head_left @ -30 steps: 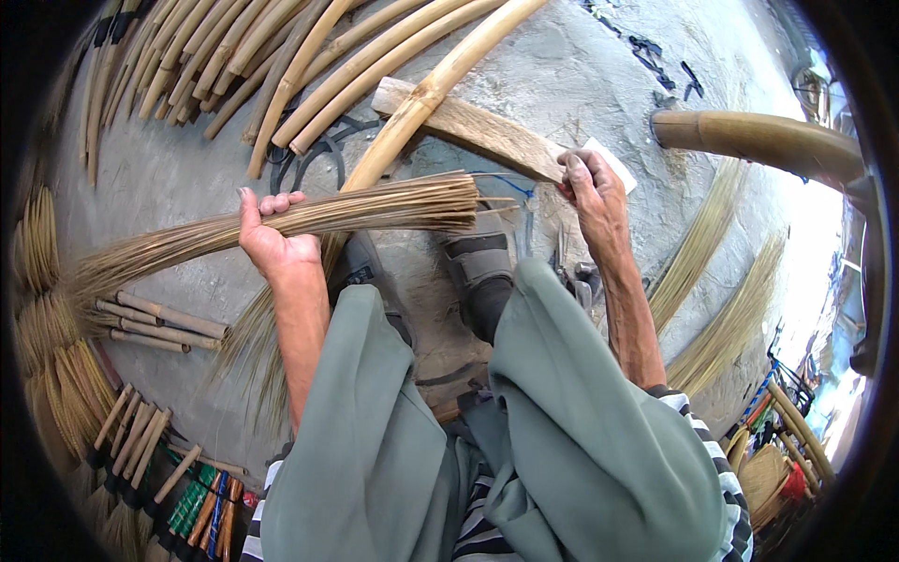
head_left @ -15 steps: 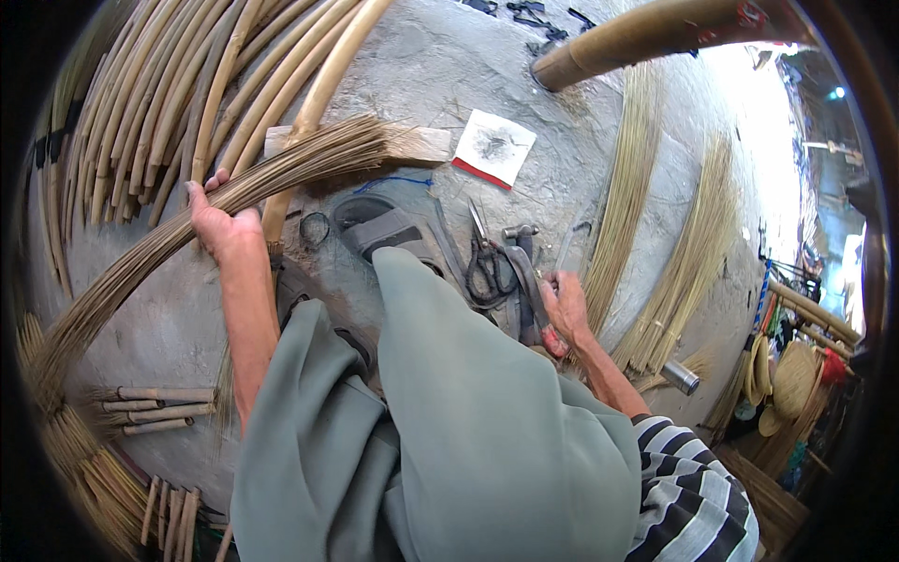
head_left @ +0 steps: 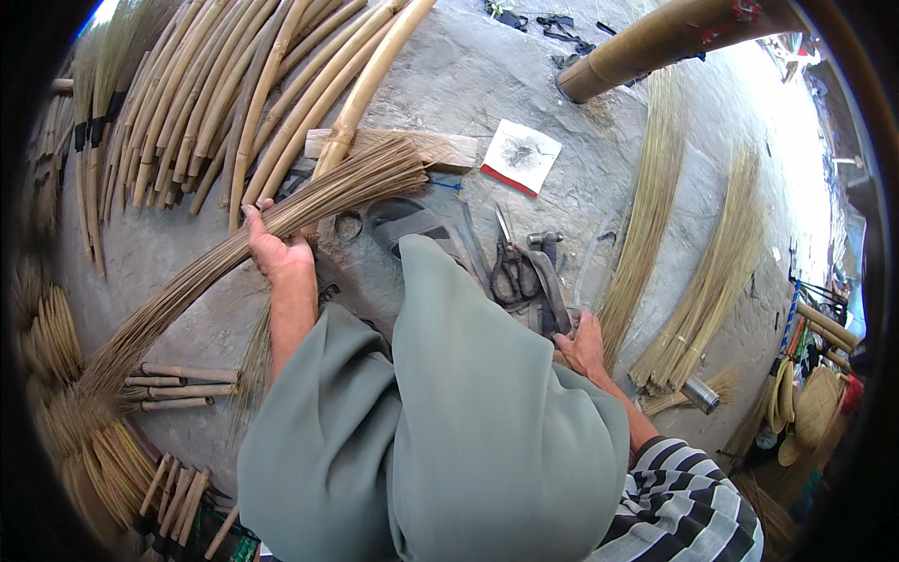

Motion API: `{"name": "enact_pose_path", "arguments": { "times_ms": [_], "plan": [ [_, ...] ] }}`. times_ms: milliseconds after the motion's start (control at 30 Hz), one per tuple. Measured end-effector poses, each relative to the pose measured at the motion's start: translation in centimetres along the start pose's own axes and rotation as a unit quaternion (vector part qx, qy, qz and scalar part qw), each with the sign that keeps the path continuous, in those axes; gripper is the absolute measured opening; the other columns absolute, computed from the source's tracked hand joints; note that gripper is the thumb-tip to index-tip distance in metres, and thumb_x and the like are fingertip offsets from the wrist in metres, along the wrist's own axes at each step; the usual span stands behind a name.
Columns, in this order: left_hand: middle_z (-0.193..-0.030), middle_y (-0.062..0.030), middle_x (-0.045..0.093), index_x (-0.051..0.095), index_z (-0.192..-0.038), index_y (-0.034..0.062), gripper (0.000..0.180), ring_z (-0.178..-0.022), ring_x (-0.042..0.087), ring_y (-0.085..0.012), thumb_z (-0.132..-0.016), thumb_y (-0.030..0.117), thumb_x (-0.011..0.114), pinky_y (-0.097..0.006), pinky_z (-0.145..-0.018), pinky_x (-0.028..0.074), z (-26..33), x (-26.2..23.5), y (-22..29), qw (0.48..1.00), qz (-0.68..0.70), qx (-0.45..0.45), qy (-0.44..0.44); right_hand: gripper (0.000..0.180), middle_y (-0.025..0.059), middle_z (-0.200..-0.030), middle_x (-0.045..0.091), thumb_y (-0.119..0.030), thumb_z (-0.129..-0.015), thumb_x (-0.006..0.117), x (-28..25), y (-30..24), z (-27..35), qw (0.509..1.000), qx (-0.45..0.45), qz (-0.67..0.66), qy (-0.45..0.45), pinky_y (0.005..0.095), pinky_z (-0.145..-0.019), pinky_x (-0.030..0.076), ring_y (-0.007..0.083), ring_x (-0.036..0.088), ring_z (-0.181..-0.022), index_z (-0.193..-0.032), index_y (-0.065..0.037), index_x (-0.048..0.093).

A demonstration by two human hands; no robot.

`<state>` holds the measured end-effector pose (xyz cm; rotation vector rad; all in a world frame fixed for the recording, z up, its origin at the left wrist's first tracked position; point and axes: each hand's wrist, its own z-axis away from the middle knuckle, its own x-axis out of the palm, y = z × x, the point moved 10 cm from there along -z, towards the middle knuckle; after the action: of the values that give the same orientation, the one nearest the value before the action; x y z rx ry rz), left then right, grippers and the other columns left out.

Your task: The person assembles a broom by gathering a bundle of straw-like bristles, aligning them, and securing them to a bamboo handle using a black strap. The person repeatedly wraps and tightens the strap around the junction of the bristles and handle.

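My left hand (head_left: 281, 251) is wrapped around a long bundle of thin brown stalks (head_left: 351, 187). The bundle slants from the lower left up to the middle, its cut end fanning out above my left sandal (head_left: 407, 225). Beside my right knee, my right hand (head_left: 582, 345) is closed at the lower end of a curved knife (head_left: 551, 290); its handle is hidden by the fingers. Black-handled scissors (head_left: 510, 272) lie just left of the blade, and a hammer (head_left: 546, 242) lies behind it on the grey floor.
Many bent bamboo poles (head_left: 201, 103) fan out at the upper left, near a wooden block (head_left: 449, 150). A white packet (head_left: 522, 157) lies beyond the tools. Two straw bundles (head_left: 698, 272) lie to the right, below a thick bamboo post (head_left: 655, 51). Short bamboo pieces (head_left: 192, 389) lie at left.
The view has shifted, so the floor things appear further right. My right hand has closed over the knife's red handle, which showed before. My left hand still holds the stalks.
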<state>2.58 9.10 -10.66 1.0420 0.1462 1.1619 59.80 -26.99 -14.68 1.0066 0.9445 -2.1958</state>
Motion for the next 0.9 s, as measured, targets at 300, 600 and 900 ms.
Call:
{"name": "enact_pose_path", "arguments": {
  "times_ms": [300,600,900],
  "plan": [
    [-0.121,-0.0026,0.075,0.073,-0.119,0.0133,0.037,-0.121,0.065,-0.0282,-0.113,0.05,0.071,-0.059,-0.104,0.053,1.7,-0.7,0.1,0.999,0.002,-0.029,0.033,0.05,0.022,-0.118,0.069,-0.023,-0.082,0.088,1.4,4.2,2.0,0.994,-0.02,0.089,-0.066,0.058,-0.099,0.055,0.0462,0.067,-0.12,-0.123,-0.005,0.065],
    [-0.12,-0.0034,0.076,0.071,-0.126,0.0131,0.041,-0.122,0.069,-0.0287,-0.108,0.049,0.079,-0.06,-0.103,0.056,3.0,-1.5,1.3,0.997,-0.015,0.031,0.064,0.036,0.0239,-0.102,0.071,-0.023,-0.09,0.08,1.1,8.3,3.2,0.997,0.003,0.061,-0.055,0.0563,-0.087,0.053,0.0487,0.071,-0.1,-0.112,-0.004,0.059],
    [-0.115,-0.0013,0.08,0.069,-0.124,0.0202,0.031,-0.114,0.071,-0.0245,-0.108,0.044,0.08,-0.057,-0.097,0.06,2.1,-2.6,-0.4,0.995,-0.006,0.027,0.099,0.025,0.0218,-0.096,0.069,-0.018,-0.101,0.072,-5.4,-5.1,1.2,0.992,-0.101,-0.076,-0.012,0.0466,-0.084,0.056,0.0394,0.07,-0.089,-0.117,0.0,0.064]
  ]
}}
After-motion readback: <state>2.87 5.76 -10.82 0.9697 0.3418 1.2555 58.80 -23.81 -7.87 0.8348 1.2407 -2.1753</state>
